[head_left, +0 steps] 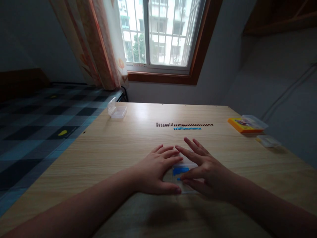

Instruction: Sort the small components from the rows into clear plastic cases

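A small clear plastic box (184, 186) with blue pieces (180, 170) inside lies on the wooden table (119, 148) near the front. My left hand (156, 172) rests against its left side, thumb along the near edge, fingers stretched over its far corner. My right hand (204, 168) is spread over its right side, the thumb touching the blue pieces. Farther back lie a row of small dark pieces (184, 125) and a shorter row of blue pieces (187, 128).
An open clear box (117, 109) sits at the table's back left. At the right are a yellow box with a clear lid (246, 124) and a small clear lid (268, 141). A bed with a checked cover (37, 125) adjoins on the left; a window is behind.
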A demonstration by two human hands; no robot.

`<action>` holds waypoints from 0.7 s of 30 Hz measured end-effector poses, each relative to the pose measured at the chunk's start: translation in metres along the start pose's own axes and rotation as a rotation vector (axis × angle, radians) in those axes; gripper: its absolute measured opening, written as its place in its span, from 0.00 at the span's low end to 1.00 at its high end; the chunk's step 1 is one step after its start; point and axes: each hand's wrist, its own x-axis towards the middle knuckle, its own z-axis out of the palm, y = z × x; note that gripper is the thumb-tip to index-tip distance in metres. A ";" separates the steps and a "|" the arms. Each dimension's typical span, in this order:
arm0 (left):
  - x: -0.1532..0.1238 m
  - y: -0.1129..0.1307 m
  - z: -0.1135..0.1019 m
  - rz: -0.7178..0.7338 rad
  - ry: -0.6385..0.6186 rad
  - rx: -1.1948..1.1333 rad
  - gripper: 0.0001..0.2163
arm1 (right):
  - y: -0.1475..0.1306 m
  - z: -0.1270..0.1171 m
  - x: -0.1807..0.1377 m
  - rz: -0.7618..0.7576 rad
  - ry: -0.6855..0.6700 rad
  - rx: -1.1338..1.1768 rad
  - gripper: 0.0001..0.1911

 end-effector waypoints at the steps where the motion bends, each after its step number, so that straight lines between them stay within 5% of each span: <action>1: 0.000 0.000 0.000 -0.002 -0.004 0.003 0.41 | 0.000 0.000 0.000 -0.003 0.006 -0.005 0.09; 21: 0.001 0.000 0.001 0.023 0.008 -0.005 0.39 | -0.007 -0.001 0.003 0.007 0.022 -0.025 0.09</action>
